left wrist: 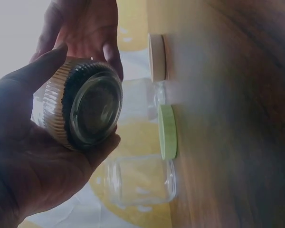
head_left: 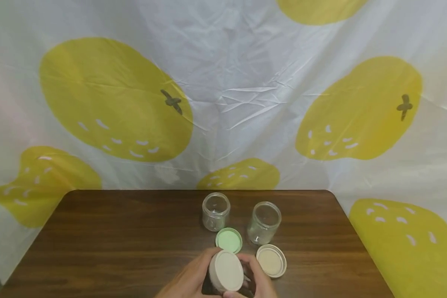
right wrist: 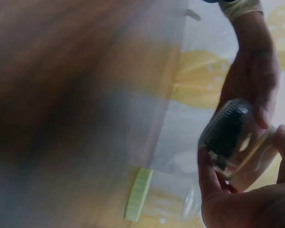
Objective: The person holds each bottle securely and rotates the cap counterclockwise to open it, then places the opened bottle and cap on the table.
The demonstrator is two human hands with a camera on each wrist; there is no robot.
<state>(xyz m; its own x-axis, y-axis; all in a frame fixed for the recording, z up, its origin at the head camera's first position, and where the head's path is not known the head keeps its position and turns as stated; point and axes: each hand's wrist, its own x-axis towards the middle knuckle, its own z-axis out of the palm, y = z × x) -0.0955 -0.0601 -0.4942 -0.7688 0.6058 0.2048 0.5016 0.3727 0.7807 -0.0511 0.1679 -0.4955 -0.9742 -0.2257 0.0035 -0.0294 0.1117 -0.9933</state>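
Both hands hold a clear jar (left wrist: 92,107) with dark contents and a cream lid (head_left: 227,271), low in the head view. My left hand (head_left: 193,275) grips it from the left; its thumb and fingers curl round the sides in the left wrist view. From the right my right hand (head_left: 260,278) grips the jar around its lid end, its thumb at the lid's edge. The jar is held tilted above the table, its base facing the left wrist camera. Just beyond the hands lies a green lid (head_left: 229,240), and a second cream lid (head_left: 271,260) is to the right.
Two open clear jars stand farther back, one jar (head_left: 216,212) behind the green lid and another jar (head_left: 264,222) behind the loose cream lid. The dark wooden table (head_left: 126,244) ends at a hanging cloth (head_left: 242,124) with yellow fruit prints.
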